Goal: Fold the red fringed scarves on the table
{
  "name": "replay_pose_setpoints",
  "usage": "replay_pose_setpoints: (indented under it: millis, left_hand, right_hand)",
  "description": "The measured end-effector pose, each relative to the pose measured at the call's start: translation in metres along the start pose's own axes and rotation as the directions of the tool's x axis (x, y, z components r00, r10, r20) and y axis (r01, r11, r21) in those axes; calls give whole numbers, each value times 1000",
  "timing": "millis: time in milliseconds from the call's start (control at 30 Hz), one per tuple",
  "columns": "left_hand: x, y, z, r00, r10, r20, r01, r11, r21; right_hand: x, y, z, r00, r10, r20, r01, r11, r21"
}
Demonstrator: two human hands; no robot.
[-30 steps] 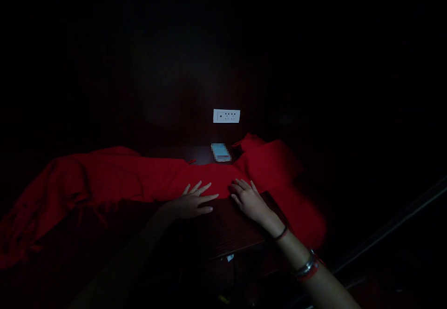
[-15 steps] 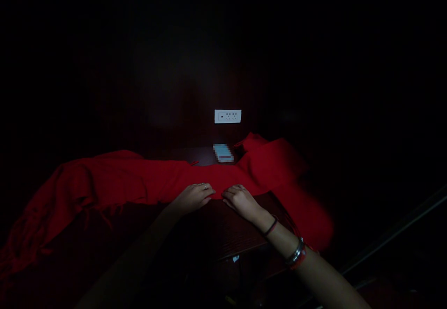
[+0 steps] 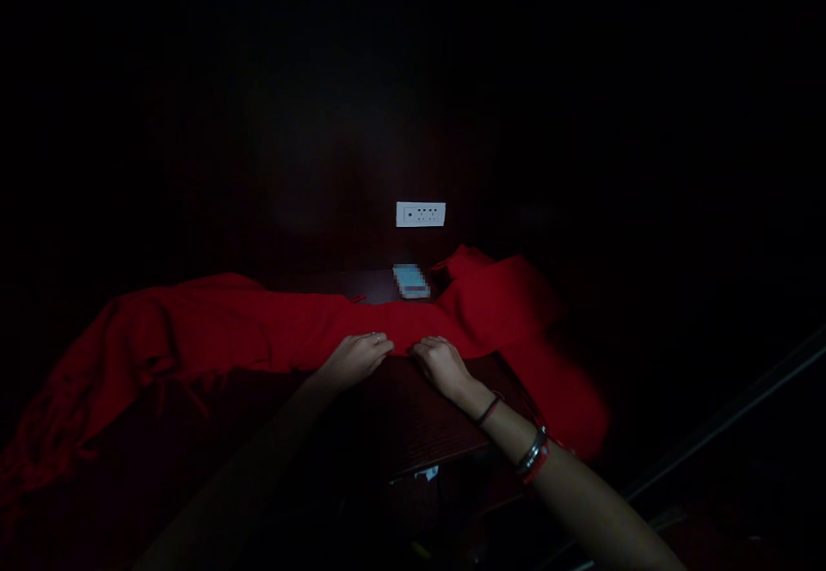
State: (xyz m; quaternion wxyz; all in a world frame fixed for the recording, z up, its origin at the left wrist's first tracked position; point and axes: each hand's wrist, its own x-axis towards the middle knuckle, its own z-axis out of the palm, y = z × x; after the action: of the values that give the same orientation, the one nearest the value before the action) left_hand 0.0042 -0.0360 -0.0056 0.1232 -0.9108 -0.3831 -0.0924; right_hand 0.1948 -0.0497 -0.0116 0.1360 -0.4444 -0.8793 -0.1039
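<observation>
A long red fringed scarf lies across a dark wooden table, its tassels hanging at the left end and its right part bunched, then draping over the table's side. Along the near edge of the cloth's middle, my left hand, with a ring on one finger, is closed with its fingertips curled on the fabric. A short gap to the right, my right hand pinches the same edge, knuckles up. Bangles and a thin band circle the right wrist. Dim light hides the fingertips in part.
Behind the scarf a flat light-blue item, blurred out, rests on the table. A white socket panel is on the dark wall above it. Something small and white shows under the table's front edge. Deep shadow covers the surroundings.
Both hands have shifted slightly away from me, their fingers more curled. The scarf's near edge between them has moved a little farther back, baring more of the table.
</observation>
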Motion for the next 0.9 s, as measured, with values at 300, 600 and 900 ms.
replay_pose_setpoints:
  millis: [300, 600, 900]
  left_hand:
    - [-4, 0, -1, 1000, 12, 18, -9, 988, -156]
    - [16, -21, 9, 959, -243, -143, 194, 937, -292]
    - [33, -42, 44, 804, -549, 228, 575, 816, -62]
  right_hand:
    - [-7, 0, 1, 997, -70, -17, 71, 995, 72]
    - [21, 21, -5, 989, 118, -90, -85, 946, 313]
    - [48, 32, 33, 888, 301, 346, -358, 927, 111]
